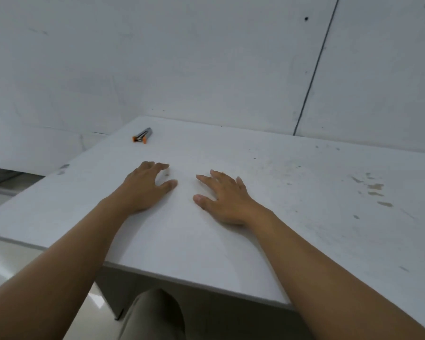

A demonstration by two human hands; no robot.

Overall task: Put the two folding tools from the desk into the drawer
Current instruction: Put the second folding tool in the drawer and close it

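Observation:
A grey folding tool (pixel 142 136) with orange ends lies near the far left corner of the white desk (pixel 304 192). A small whitish object (pixel 166 172) shows at the fingertips of my left hand (pixel 145 187); what it is I cannot tell. My left hand arches over the desk top with fingers curled and apart, well short of the grey tool. My right hand (pixel 223 197) rests flat on the desk beside it, fingers spread, holding nothing. No drawer is in view.
The desk stands against a pale wall at the back. Brownish stains (pixel 374 188) mark the desk's right side. The front edge (pixel 182 280) runs diagonally above my knee (pixel 155 312). Glossy floor (pixel 8 261) shows on the left.

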